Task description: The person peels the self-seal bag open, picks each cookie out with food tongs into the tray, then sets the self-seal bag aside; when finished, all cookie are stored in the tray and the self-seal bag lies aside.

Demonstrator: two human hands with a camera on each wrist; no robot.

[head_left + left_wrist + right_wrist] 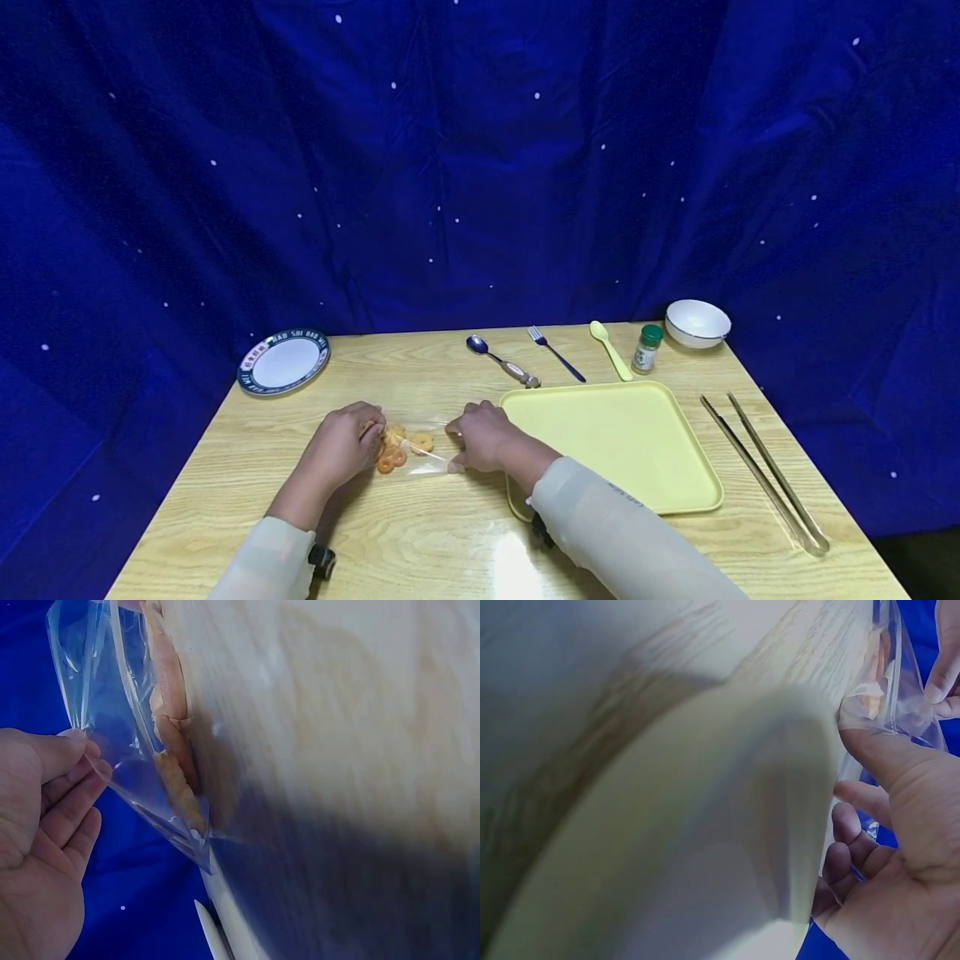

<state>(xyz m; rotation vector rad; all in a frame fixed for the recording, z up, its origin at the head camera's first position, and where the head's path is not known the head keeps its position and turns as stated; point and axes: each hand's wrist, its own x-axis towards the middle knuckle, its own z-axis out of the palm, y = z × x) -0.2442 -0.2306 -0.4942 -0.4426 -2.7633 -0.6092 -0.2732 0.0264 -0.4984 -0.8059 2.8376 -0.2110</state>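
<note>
A clear plastic bag (429,462) lies on the table with several ring-shaped and flower-shaped snack pieces (392,458) inside. At its left end, my left hand (347,442) pinches the plastic between thumb and fingertips; the left wrist view shows the film (112,697) drawn up from the pieces. My right hand (486,437) is at the other end, its thumb and index finger apart and touching the bag. In the right wrist view the thumb (881,750) lies against the plastic, the other fingers loosely bent.
A yellow tray (615,442) sits under and beside my right forearm. Metal tongs (772,483) lie right of it. Behind are a spoon (504,364), a fork (558,356), a yellow spoon (612,354), a green-capped jar (647,354) and a white bowl (697,323). A rimmed plate (287,364) stands back left.
</note>
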